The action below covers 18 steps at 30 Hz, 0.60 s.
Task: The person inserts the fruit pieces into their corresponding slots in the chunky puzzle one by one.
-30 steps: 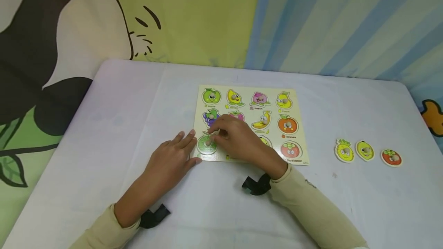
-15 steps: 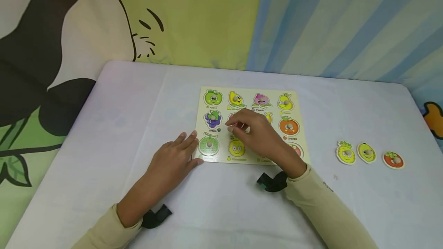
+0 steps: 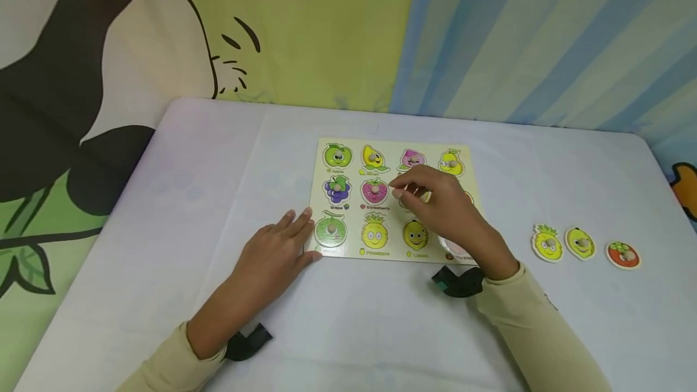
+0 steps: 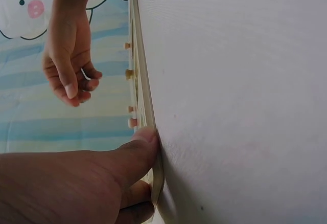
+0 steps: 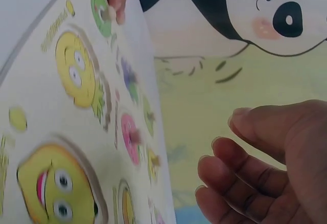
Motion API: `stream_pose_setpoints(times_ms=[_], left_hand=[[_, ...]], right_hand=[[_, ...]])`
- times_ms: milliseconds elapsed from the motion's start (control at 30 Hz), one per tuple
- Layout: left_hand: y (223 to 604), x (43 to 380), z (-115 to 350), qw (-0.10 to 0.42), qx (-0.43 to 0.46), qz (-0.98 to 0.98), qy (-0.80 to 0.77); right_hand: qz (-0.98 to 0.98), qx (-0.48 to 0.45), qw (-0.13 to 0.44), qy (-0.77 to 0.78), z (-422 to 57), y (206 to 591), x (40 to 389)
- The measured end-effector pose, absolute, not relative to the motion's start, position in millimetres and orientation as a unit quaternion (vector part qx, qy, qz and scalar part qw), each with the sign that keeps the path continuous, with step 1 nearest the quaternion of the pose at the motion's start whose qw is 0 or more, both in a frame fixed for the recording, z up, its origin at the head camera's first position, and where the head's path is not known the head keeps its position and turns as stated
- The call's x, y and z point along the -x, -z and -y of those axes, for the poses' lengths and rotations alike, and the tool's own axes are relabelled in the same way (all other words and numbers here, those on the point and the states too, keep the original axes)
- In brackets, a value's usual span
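Note:
A pale wooden peg puzzle board (image 3: 348, 241) with fruit pictures lies on the table. My left hand (image 3: 274, 253) rests at its left edge, fingers fairly straight. In the left wrist view, the thumb (image 4: 143, 144) touches the board's side. Above the board's right half hovers my right hand (image 3: 446, 201), loosely curled with nothing between thumb and fingers. The strawberry piece (image 3: 374, 190), melon piece (image 3: 331, 230) and grape piece (image 3: 337, 189) sit in their recesses. The pineapple recess (image 3: 374, 233) and lemon recess (image 3: 416, 236) hold no piece. My right hand hides the banana and most of the orange.
Right of the board, a loose pineapple piece (image 3: 547, 244), lemon piece (image 3: 580, 244) and persimmon piece (image 3: 623, 255) lie in a row on the white tablecloth (image 3: 370, 325). A cartoon-printed curtain (image 3: 321, 29) hangs behind the table. Black straps (image 3: 460, 282) are on both wrists.
My right hand has moved rightward from above the melon, past the strawberry, with nothing in it. My left hand has stayed at the board's left edge.

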<state>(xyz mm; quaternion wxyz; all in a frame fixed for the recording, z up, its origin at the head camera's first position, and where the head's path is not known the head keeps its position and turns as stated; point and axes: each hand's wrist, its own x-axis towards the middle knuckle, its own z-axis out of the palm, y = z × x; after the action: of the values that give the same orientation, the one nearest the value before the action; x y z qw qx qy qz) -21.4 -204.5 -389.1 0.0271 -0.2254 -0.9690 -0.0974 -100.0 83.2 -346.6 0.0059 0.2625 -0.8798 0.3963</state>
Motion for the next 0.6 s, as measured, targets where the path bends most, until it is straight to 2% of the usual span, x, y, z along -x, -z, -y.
stream_pose_setpoints(times_ms=[333,600], left_hand=[[389.7,21.4,201.9,0.026,0.224,0.97,0.092],[389.5,20.0,201.1,0.024,0.222,0.971,0.082]], right_hand=[[0.897,-0.219,0.036,-0.383,-138.0,351.7,94.7],[0.916,-0.2,0.093,-0.335,-184.9,356.9,81.4]])
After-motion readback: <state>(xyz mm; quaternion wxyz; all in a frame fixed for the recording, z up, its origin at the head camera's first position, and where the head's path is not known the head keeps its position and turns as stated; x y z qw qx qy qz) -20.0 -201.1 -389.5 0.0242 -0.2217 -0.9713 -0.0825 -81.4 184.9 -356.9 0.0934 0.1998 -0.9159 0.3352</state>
